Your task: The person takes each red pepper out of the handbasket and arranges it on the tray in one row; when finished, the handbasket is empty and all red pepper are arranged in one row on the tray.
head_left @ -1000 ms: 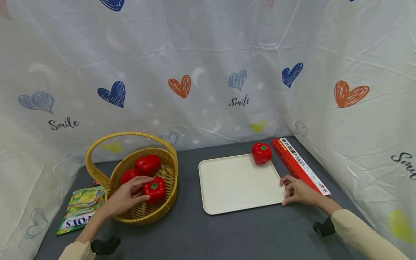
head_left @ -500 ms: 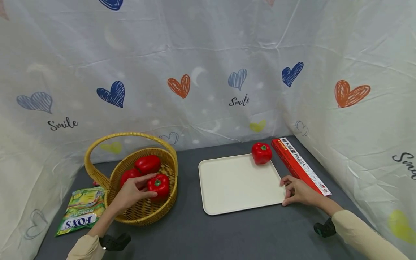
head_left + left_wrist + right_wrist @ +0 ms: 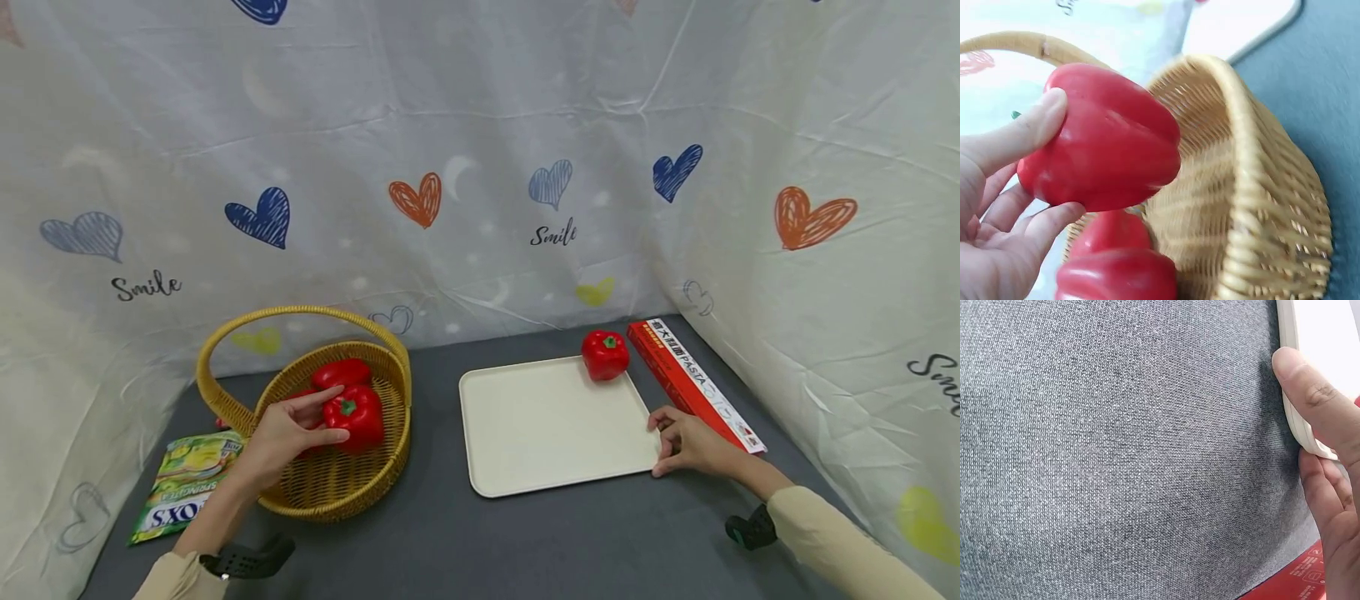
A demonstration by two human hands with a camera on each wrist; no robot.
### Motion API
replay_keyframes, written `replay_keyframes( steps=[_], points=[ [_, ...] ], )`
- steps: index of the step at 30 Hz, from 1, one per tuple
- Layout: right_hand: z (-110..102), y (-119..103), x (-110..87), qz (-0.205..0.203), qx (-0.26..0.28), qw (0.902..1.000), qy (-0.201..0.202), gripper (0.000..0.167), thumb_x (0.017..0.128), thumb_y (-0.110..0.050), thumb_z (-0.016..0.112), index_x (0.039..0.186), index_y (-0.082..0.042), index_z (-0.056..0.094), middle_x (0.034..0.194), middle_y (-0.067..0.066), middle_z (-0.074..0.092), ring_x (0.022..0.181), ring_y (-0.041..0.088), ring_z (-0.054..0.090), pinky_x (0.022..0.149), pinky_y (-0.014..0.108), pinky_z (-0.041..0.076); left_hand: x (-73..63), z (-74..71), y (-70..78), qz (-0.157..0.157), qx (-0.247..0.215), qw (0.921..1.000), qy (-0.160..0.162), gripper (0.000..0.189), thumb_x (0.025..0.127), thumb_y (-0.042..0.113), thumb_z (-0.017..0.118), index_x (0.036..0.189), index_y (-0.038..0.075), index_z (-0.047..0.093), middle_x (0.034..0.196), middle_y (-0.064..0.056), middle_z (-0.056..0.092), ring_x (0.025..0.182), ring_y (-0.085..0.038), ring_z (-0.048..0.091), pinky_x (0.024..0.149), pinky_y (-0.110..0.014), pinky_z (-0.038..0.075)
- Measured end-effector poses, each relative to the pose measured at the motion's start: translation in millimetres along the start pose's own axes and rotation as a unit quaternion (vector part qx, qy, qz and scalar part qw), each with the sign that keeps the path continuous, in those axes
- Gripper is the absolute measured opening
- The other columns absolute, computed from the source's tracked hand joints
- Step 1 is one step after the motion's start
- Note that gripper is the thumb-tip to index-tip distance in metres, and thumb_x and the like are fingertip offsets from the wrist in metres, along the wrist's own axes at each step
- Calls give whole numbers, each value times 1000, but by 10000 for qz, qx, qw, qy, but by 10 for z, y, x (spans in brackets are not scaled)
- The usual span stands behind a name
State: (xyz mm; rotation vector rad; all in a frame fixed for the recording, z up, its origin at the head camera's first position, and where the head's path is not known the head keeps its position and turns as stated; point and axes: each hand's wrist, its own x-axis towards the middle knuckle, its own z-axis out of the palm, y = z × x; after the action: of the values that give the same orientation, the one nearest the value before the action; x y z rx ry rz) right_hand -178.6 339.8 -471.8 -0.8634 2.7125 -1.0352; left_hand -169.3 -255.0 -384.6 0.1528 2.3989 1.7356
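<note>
In the head view my left hand [image 3: 281,433] pinches a red bell pepper [image 3: 356,418] between thumb and fingers, above the wicker basket [image 3: 300,497]. The left wrist view shows the thumb on one side of that pepper [image 3: 1107,140] and fingers beneath it. Other red peppers [image 3: 1116,275] lie inside the basket, one of them [image 3: 341,372] visible past the held one. My right hand [image 3: 690,442] grips the near right corner of the cream tray [image 3: 555,433]. Another red bell pepper [image 3: 605,354] sits at the tray's far right corner.
A red pasta box [image 3: 693,383] lies right of the tray, beside the right hand. Left of the basket is a green and yellow Fox's packet [image 3: 187,479]. The basket's tall handle [image 3: 300,310] arches behind the left hand. A printed curtain [image 3: 480,108] surrounds the grey table.
The bell pepper in my left hand first shifted slightly right, then rose and came back a little left, looking larger now. My right hand has stayed at the tray corner.
</note>
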Motion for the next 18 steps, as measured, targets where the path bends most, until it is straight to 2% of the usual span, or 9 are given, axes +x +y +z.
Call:
replay_keyframes(
  steps=[4,11,15,18],
  points=[
    [4,4,-4,71,13,10000,-9,23,71,-26,85,66,-18,63,107,10,52,89,19,49,66,18,48,-34,-13,108,-21,-5,10000,36,71,81,14,78,142,1,45,142,-25,42,114,-13,58,82,-29,55],
    [-6,-7,-4,200,-50,9998,-74,23,72,-28,84,66,-19,63,108,10,52,93,22,48,69,18,48,-89,19,282,2,269,9996,100,72,81,19,79,142,3,45,145,-21,41,128,-35,46,86,-27,53],
    [-17,-17,-3,182,-31,9998,-68,24,72,-28,84,66,-18,63,107,11,51,91,21,48,67,18,48,-113,80,372,-94,188,9997,85,72,81,19,79,142,4,46,144,-22,42,127,-38,46,84,-30,54],
    [-20,-22,-5,198,0,9998,-63,23,71,-27,84,66,-18,64,107,11,52,92,21,48,68,18,48,-123,150,419,-57,6,10000,-44,70,81,16,79,142,3,47,142,-23,44,125,-37,49,83,-30,55]
  ],
)
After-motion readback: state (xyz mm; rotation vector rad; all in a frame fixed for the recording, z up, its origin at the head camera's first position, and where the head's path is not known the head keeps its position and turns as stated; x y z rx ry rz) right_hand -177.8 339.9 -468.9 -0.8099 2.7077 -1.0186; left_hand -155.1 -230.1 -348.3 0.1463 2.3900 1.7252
